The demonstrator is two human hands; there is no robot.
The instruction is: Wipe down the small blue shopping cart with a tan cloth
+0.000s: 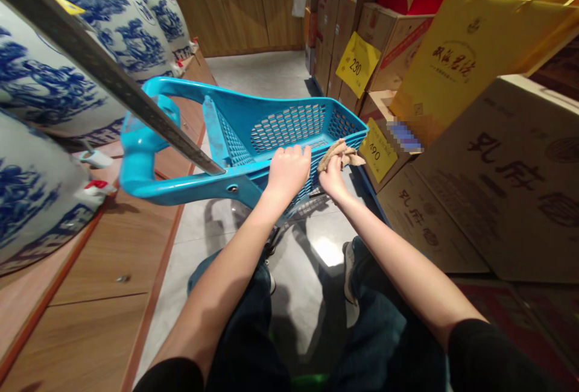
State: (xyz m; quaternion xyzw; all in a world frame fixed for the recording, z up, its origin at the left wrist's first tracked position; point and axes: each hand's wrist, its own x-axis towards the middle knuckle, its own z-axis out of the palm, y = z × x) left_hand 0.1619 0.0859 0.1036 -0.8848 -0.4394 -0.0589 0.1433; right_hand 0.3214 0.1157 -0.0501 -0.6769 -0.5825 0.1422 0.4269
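A blue plastic shopping basket [289, 129] with a perforated mesh wall hangs in front of me above the tiled floor. My left hand [288, 172] grips its near rim, fingers curled over the edge. Just to the right, my right hand [332, 178] pinches a crumpled beige cloth [339, 155] against the basket's rim. A long dark metal bar [113, 81] slants from the upper left and ends over the basket's near side, a short way left of my left hand.
Large blue-and-white porcelain jars [85, 42] stand on a wooden display shelf [94, 313] to the left. Cardboard boxes [493, 181] with yellow price tags [355, 63] and a yellow gift bag [461, 57] are stacked to the right. A narrow tiled aisle [257, 72] leads to a wooden counter [235, 15].
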